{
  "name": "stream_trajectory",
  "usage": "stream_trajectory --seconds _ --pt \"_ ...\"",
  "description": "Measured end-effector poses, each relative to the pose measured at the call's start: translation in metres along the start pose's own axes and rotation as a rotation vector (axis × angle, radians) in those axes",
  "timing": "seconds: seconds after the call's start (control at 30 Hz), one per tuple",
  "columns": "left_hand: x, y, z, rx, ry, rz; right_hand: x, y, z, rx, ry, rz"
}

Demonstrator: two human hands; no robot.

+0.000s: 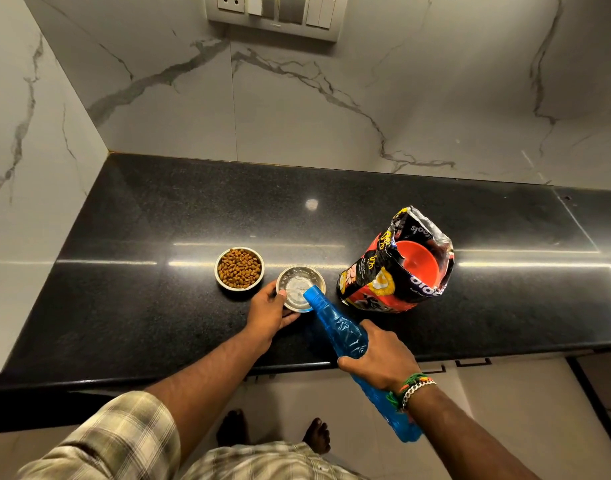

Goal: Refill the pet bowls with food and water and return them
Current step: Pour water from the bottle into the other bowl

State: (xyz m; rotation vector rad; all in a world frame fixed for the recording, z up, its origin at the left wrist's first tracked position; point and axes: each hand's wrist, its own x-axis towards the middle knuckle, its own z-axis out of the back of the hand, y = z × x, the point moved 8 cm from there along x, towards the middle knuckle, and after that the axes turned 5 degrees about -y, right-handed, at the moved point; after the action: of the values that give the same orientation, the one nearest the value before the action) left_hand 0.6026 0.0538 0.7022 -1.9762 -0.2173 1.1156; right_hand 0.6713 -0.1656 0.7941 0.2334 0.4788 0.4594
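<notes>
Food done: kibble bowl (239,268) sits full just past the left hand (267,315), which steadies the steel water bowl (301,288) while the right hand (380,360) grips the tipped blue bottle (338,327), pouring; returning both bowls remains.

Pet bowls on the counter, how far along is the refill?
Done: the food bowl is full of kibble. In hand: the right hand tips the blue bottle into the water bowl, which the left hand steadies. Left: finishing the water and returning both bowls.
</notes>
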Motion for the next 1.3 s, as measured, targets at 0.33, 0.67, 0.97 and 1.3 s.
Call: stream_trajectory --seconds 0.33,0.67,0.97,1.3 --pt "0.003 0.001 0.000 -0.006 -0.014 0.007 0.002 0.001 0.002 0.011 -0.013 0.007" --pt "0.000 0.000 -0.004 -0.039 -0.077 0.023 0.007 0.004 0.011 0.087 -0.069 0.056" --pt "-0.001 0.000 -0.009 -0.090 -0.187 0.024 0.011 0.001 0.022 0.163 -0.092 0.128" --pt "-0.005 -0.002 -0.012 -0.143 -0.391 0.027 0.015 -0.011 0.030 0.165 -0.078 0.166"
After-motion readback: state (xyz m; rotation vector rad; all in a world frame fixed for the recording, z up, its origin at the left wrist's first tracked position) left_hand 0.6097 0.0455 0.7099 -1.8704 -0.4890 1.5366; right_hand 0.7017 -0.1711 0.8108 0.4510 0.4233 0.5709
